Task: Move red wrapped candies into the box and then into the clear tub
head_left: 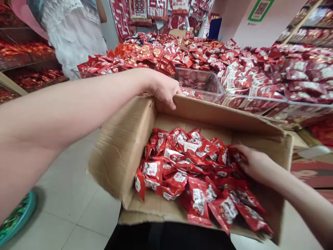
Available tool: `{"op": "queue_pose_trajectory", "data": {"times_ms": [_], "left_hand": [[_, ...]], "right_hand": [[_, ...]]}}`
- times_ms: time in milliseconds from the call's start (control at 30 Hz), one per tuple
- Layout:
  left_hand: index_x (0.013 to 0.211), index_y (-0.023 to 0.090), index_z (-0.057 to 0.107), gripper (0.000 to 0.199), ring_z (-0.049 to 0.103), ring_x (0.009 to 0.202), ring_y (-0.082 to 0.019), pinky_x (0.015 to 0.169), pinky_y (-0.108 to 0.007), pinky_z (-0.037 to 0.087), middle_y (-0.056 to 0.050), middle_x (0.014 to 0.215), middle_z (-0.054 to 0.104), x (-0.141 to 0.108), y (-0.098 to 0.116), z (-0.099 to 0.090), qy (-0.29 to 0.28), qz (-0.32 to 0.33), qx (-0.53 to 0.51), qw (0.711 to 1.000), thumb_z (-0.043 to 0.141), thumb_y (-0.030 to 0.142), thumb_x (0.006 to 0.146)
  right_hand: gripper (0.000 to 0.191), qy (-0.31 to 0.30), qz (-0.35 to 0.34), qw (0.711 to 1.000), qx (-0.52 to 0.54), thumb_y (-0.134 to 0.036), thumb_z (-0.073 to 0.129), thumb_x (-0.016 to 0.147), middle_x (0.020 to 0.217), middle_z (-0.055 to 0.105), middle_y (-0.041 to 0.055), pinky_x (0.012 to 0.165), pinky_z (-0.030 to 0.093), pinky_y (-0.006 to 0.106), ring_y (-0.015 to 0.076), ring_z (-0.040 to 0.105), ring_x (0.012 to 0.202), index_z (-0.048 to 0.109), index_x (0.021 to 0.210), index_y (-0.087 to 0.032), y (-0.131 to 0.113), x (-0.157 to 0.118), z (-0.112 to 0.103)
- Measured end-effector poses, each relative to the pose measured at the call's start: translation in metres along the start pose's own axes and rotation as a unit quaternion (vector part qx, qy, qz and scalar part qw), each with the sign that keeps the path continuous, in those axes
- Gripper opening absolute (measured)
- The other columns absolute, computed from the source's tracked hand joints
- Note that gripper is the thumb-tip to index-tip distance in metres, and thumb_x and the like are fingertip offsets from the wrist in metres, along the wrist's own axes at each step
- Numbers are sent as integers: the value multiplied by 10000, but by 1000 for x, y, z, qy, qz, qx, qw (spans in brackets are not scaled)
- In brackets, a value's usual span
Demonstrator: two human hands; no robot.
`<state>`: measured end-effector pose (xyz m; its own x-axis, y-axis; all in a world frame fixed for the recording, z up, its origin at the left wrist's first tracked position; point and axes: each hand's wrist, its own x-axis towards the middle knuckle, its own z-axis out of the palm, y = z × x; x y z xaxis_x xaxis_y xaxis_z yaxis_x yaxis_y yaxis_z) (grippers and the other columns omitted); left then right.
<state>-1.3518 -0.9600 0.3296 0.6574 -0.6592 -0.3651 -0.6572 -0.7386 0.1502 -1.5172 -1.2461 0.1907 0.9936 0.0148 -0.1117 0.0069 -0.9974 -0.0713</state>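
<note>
An open cardboard box [208,107] is tilted in front of me, with many small red-and-white candy packets [179,156] heaped inside. My left hand [166,86] grips the far rim of the box near its left corner, thumb over the inner side. Inside the box at the right, my right hand [251,161] reaches into the heap, its fingers curled on red packets. Those fingertips are partly hidden among the wrappers, so which packets they hold is hard to see.
Clear plastic bins [200,81] full of red packets fill the display beyond the box. A person in a white lace garment [75,34] stands at the back left. A teal basin [24,218] sits on the tiled floor [65,205] at lower left. Shelves [28,66] line the left.
</note>
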Motion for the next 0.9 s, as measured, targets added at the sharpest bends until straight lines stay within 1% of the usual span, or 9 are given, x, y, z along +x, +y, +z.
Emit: {"op": "queue_pose_trajectory", "data": {"times_ms": [133,267,433,567,633,700,767,867,900], "left_hand": [[846,127,652,293,502,580,-82,564,-171,344,51,608,590,3,1,40,-10,39,-6,999,643,318,623],[886,121,610,193,529,651,-97,620,-192,407,31,704,618,10,-5,68,22,56,8,998,581,254,749],[905,130,583,253,572,797,-155,745,-351,464,-31,869,604,13,-6,83,66,73,22,995,482,352,840],[841,155,626,208,595,780,-195,705,-329,445,-59,801,650,4,-7,82,112,72,1,991,535,334,790],[834,168,642,223,608,740,-177,664,-273,440,-44,782,669,-4,-7,67,129,90,-32,987,493,332,809],[876,169,630,264,607,705,-123,643,-210,435,-13,785,671,-8,-6,42,148,108,-67,981,411,314,855],[919,157,607,269,598,710,-96,662,-185,433,-3,805,661,-3,-3,10,186,116,-84,972,376,286,872],[952,153,608,219,564,893,-150,823,-264,405,-37,969,632,29,2,-34,255,83,-39,963,431,223,844],[962,145,605,221,540,952,-179,869,-313,386,-59,1014,610,45,3,-46,236,54,-16,970,427,210,849]], "right_hand": [[558,-81,-22,996,23,-121,461,662,1064,622,137,864,450,339,245,588,970,472,1220,-128,13,-14,7],[566,-11,-82,991,105,-246,438,748,1283,470,108,987,358,350,208,456,1158,370,1305,-167,19,-26,35],[434,68,-45,990,113,-324,367,811,1230,517,117,976,377,391,238,472,1139,496,1201,-182,21,-33,51],[279,31,-74,985,156,-381,406,811,991,658,45,775,501,341,223,610,898,607,992,-311,3,-10,-12],[245,105,-84,979,155,-397,415,803,890,675,41,701,498,332,225,620,806,637,854,-308,-14,20,-66],[237,174,-89,974,112,-346,444,776,864,675,52,725,473,325,220,614,778,654,847,-259,-34,63,-118],[249,171,-93,979,66,-292,453,779,856,674,47,747,449,306,209,605,794,662,895,-225,-56,117,-157],[241,106,-126,986,17,-207,500,739,914,664,49,776,424,276,210,584,852,666,911,-177,-84,197,-179],[241,58,-118,991,-3,-206,519,729,930,659,64,776,422,286,226,577,867,662,919,-164,-92,219,-179]]}}
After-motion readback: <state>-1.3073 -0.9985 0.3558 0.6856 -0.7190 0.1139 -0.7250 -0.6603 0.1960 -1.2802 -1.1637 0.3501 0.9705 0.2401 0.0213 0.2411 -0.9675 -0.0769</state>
